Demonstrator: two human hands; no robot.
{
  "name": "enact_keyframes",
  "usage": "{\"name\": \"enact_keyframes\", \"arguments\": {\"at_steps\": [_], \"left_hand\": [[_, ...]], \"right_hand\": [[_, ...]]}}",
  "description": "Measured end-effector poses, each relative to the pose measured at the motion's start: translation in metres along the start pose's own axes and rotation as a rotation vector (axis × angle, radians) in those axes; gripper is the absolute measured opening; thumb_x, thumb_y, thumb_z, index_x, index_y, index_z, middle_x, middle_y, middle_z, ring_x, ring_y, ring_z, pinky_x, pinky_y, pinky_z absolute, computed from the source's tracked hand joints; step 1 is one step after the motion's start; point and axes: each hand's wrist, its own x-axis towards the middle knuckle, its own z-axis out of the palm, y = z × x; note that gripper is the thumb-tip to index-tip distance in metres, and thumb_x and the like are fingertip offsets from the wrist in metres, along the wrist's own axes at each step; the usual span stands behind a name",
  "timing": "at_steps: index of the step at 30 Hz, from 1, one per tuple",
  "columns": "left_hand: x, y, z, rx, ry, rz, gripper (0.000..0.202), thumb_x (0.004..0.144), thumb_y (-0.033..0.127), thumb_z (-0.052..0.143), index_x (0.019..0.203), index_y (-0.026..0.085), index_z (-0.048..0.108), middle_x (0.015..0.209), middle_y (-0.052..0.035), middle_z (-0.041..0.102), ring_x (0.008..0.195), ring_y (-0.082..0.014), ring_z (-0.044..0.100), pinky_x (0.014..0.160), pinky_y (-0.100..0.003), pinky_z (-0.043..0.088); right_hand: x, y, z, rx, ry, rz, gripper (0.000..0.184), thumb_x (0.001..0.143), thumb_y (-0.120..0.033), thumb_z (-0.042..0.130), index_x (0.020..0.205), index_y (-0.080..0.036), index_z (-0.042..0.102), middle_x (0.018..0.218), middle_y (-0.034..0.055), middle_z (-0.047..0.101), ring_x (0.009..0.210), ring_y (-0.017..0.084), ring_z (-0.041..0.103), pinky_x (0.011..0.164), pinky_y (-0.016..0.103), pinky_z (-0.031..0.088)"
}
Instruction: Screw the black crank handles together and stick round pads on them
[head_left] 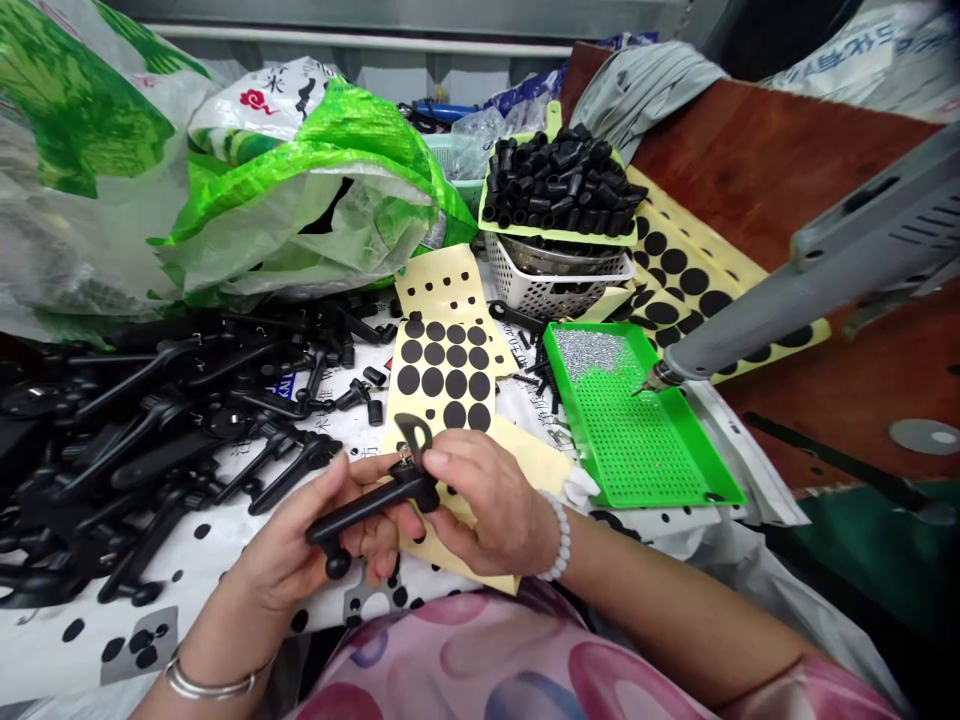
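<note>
My left hand (pixel 315 535) is closed around a black plastic arm (pixel 367 508) with a small ball at its near end. The arm lies slanted across my fingers. At its far end, beside a bit of shiny metal, stands a thin, curved black disc (pixel 414 432). My right hand (pixel 491 500) pinches the edge of this disc between its fingers; whether the disc is fixed to the arm I cannot tell. Under my hands lies a yellow backing sheet (pixel 409 408) with rows of round black stickers (pixel 455 384).
Many similar black arms (pixel 187 430) are heaped at left. A green tray (pixel 637 440) of small silver screws is at right, below a grey electric screwdriver (pixel 787 270). Black sleeves fill a yellow tray (pixel 559 232) on a white basket (pixel 551 290). Green-white bags (pixel 300 220) stand behind.
</note>
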Motion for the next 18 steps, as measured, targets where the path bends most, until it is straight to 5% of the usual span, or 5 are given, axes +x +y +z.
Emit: {"name": "enact_keyframes", "arguments": {"at_steps": [3, 6, 9, 12, 18], "left_hand": [[-0.001, 0.0, 0.007, 0.049, -0.013, -0.012, 0.027, 0.077, 0.035, 0.068, 0.095, 0.015, 0.072, 0.073, -0.0095, 0.071, 0.045, -0.0122, 0.06, 0.04, -0.017, 0.044], [-0.001, -0.002, 0.011, 0.079, 0.041, 0.007, 0.032, 0.071, 0.028, 0.075, 0.101, 0.016, 0.07, 0.079, -0.0097, 0.072, 0.047, -0.012, 0.06, 0.043, -0.019, 0.047], [0.001, -0.007, 0.012, 0.125, 0.148, 0.061, 0.04, 0.071, 0.022, 0.075, 0.11, 0.021, 0.064, 0.088, -0.009, 0.073, 0.053, -0.0123, 0.062, 0.053, -0.023, 0.051], [0.006, -0.012, 0.01, 0.222, 0.259, 0.095, 0.048, 0.073, 0.021, 0.074, 0.118, 0.022, 0.056, 0.091, -0.0085, 0.073, 0.057, -0.0118, 0.062, 0.057, -0.024, 0.05], [0.012, -0.015, 0.016, 0.437, 0.392, 0.194, 0.056, 0.073, 0.027, 0.072, 0.123, 0.015, 0.05, 0.076, -0.0031, 0.068, 0.055, -0.0097, 0.055, 0.055, -0.021, 0.044]], "right_hand": [[-0.001, 0.001, -0.006, 0.058, -0.029, 0.044, 0.068, 0.081, -0.015, 0.05, 0.142, -0.02, 0.02, 0.118, 0.0139, 0.056, 0.11, 0.025, 0.054, 0.091, 0.043, 0.05], [0.0, -0.001, -0.017, 0.193, 0.01, 0.183, 0.065, 0.079, -0.024, 0.06, 0.137, -0.021, 0.032, 0.121, 0.0134, 0.053, 0.114, 0.026, 0.051, 0.096, 0.046, 0.046], [0.005, -0.001, -0.027, 0.29, 0.194, 0.442, 0.028, 0.078, -0.023, 0.064, 0.106, -0.024, 0.059, 0.104, 0.0073, 0.056, 0.102, 0.021, 0.055, 0.092, 0.042, 0.048], [0.013, 0.002, -0.032, 0.441, 0.351, 0.742, 0.003, 0.077, -0.02, 0.064, 0.076, -0.02, 0.062, 0.091, 0.0034, 0.058, 0.09, 0.016, 0.057, 0.087, 0.036, 0.049], [0.024, 0.004, -0.03, 0.852, 0.113, 1.128, 0.012, 0.07, -0.026, 0.07, 0.068, -0.016, 0.063, 0.094, 0.0041, 0.064, 0.082, 0.011, 0.059, 0.081, 0.03, 0.051]]}}
